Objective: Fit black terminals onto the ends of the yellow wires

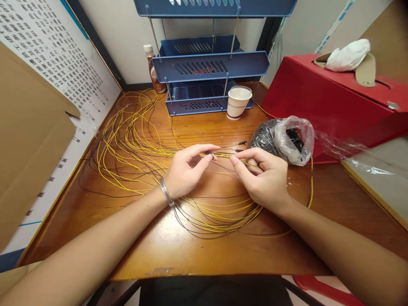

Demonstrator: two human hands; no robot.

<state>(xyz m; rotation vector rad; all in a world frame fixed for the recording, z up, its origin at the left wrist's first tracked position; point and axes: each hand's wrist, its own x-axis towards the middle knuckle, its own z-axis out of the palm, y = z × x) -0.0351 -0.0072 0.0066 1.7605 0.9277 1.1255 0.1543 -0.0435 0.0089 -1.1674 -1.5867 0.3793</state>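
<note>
Our left hand: pinching black connector; yellow wires, its ten o'clock. Our right hand: fingertips together, contents we cannot tell; plastic bag, its one o'clock.

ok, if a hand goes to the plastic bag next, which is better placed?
Right, I'd say. The right hand is right beside the bag; the left hand is farther off and has a small black piece at its fingertips. Can't tell whether the right grips a wire.

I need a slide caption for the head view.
Left hand holding a black connector, right hand close by, amid looped yellow and black wires.
</note>
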